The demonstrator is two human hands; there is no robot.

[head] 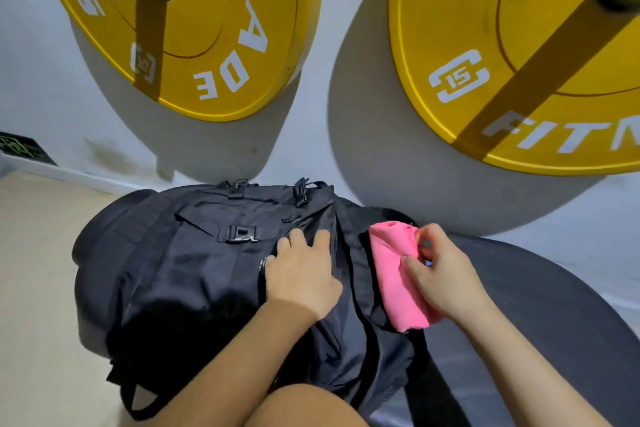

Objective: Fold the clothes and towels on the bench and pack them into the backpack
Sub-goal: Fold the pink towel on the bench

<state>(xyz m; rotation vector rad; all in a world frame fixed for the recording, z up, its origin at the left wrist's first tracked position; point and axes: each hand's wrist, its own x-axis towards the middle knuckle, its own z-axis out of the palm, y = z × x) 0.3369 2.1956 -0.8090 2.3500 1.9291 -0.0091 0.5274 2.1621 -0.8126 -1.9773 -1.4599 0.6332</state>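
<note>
Knee nearest; black backpack and pink towel beyond.
Left hand rests flat on the backpack; right hand pinches the rolled towel's right side.

White wall; yellow weight plates on pegs, casting shadows; beige floor lower left.

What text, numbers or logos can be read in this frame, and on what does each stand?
"RADE", start cut off: left yellow weight plate.
"15" in a logo: that plate and the right yellow weight plate.
"FITN", cut by the frame edge: right plate.
Partial digits at left plate's top: unsure.
White print on the black backpack: too small.
Blurred: green sign at left.
No print on the pink towel.
</note>
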